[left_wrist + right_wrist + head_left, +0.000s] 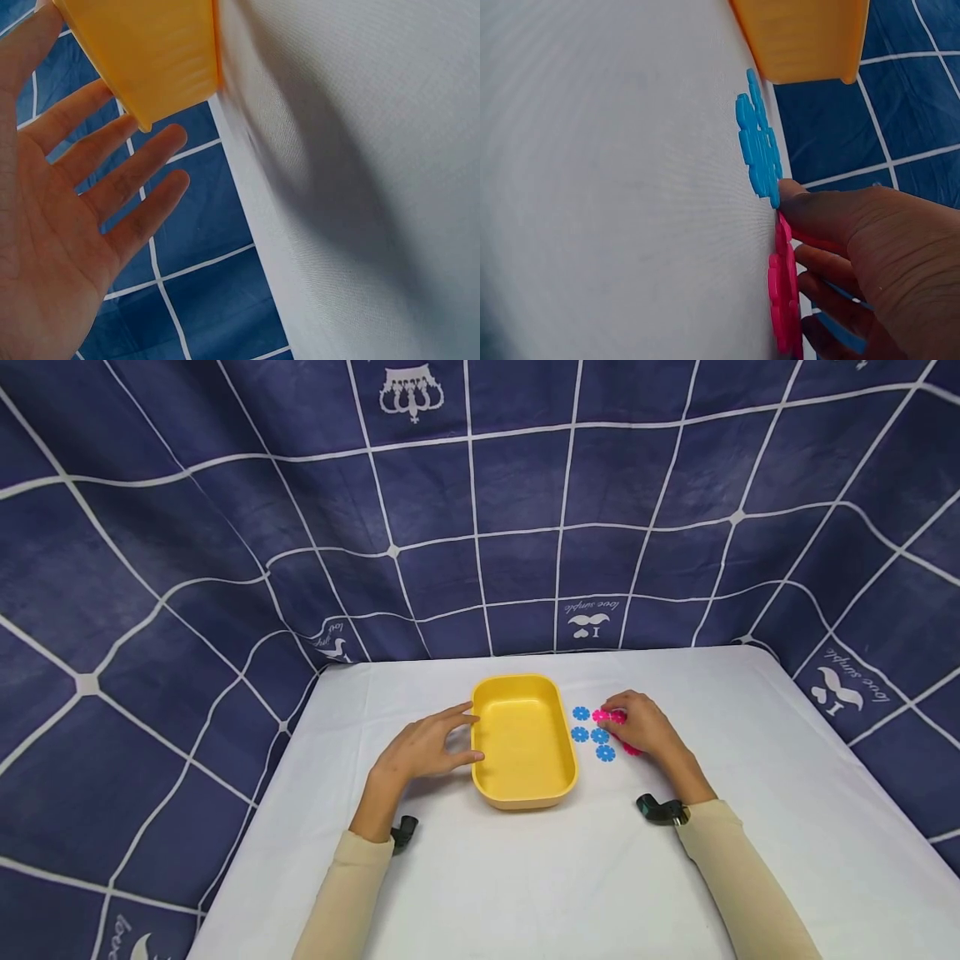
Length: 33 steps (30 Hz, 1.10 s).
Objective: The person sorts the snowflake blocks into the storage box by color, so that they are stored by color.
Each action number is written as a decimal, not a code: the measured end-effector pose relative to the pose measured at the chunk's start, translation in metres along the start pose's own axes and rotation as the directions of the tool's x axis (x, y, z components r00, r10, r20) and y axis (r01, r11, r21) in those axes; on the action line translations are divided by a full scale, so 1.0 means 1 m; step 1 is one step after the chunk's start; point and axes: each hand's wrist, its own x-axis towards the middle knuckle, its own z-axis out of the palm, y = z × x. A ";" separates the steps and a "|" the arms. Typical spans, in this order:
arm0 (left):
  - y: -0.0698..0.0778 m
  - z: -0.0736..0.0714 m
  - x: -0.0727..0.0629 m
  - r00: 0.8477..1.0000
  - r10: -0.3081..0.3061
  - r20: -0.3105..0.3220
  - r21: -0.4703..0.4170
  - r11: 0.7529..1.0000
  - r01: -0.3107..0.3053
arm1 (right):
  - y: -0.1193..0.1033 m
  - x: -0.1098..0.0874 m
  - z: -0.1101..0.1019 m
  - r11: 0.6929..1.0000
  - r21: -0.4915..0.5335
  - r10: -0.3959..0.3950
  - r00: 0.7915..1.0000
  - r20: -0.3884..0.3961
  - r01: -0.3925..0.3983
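A yellow plastic basin (525, 800) stands on the white table. My left hand (423, 747) is at its left side, fingers spread, with fingertips and thumb right at the rim; the left wrist view shows the palm (52, 247) holding nothing. To the right of the basin, my right hand (643, 727) reaches down over pink notched flower-shaped discs (600, 715), its thumb and forefinger tips close about one of them. Several blue flower discs (580, 735) lie flat between this hand and the basin. In the right wrist view, the thumb (810, 214) is beside the blue discs (757, 146) and pink discs (781, 292).
A dark blue curtain (517, 485) with white grid lines hangs behind the table and along both sides. The white tablecloth (540, 885) extends in front of the basin. Each wrist wears a small black camera (660, 810).
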 end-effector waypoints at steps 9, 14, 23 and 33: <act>-0.001 -0.001 0.000 1.000 0.011 -0.003 -0.005 1.000 -0.011 | 0.000 0.000 0.000 0.999 -0.042 -0.013 1.000 -0.026 0.012; -0.001 0.000 -0.001 1.000 0.016 -0.010 -0.015 1.000 -0.016 | -0.004 -0.002 -0.002 0.997 -0.076 -0.013 0.999 -0.031 0.011; 0.000 -0.001 -0.001 1.000 0.024 -0.013 0.000 1.000 -0.024 | -0.018 -0.006 -0.012 0.996 -0.078 -0.041 0.996 -0.081 0.035; 0.001 0.003 -0.006 1.000 0.010 -0.009 -0.001 1.000 -0.010 | -0.041 -0.016 -0.031 0.995 -0.065 -0.083 0.985 -0.148 0.074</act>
